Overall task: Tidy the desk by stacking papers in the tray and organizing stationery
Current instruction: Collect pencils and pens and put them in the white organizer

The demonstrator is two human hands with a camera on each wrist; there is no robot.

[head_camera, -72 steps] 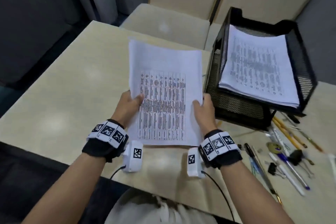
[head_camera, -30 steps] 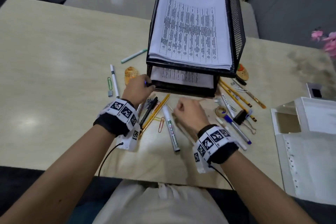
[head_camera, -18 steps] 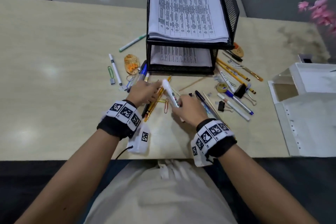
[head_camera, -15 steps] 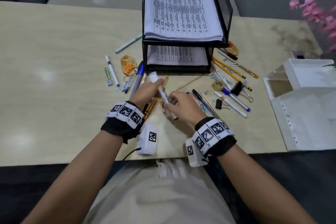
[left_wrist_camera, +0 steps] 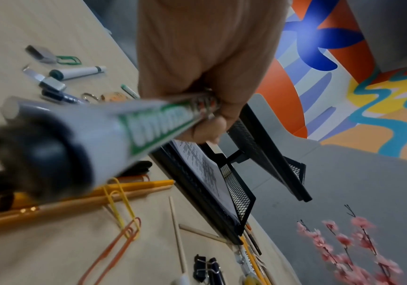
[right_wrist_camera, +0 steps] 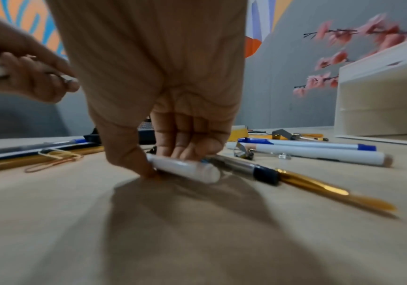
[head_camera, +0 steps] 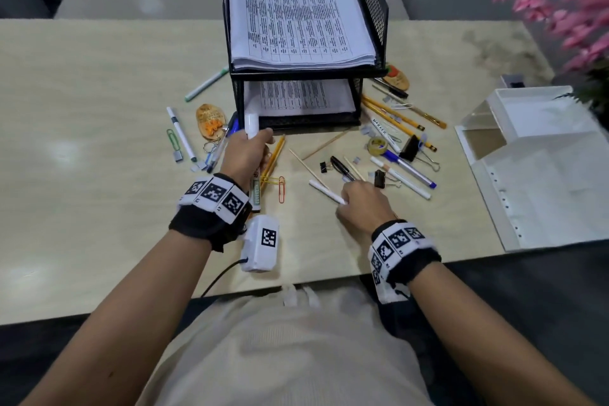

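Note:
My left hand (head_camera: 245,155) grips a white marker (head_camera: 252,123) with a green label, held in front of the black mesh tray (head_camera: 384,26). The left wrist view shows the marker (left_wrist_camera: 100,135) running through the curled fingers (left_wrist_camera: 207,133), with thin metal pen parts beside it. My right hand (head_camera: 357,204) is low on the desk and pinches a white pen (head_camera: 326,191) that lies there. In the right wrist view, thumb and fingers (right_wrist_camera: 187,146) press on the white pen (right_wrist_camera: 185,169). Printed papers (head_camera: 296,10) fill the top tier, and more papers (head_camera: 300,99) lie in the lower one.
Loose stationery surrounds the tray: yellow pencils (head_camera: 395,115), paper clips (head_camera: 281,188), binder clips (head_camera: 410,148), a tape roll (head_camera: 377,145), pens (head_camera: 405,168) and a keychain (head_camera: 211,119). A white organizer (head_camera: 527,119) stands at the right, with pink flowers (head_camera: 566,13) behind it.
Half a second ago both hands held the white marker together. Now my left hand holds it alone, nearer the tray, and my right hand has moved right and down onto a white pen.

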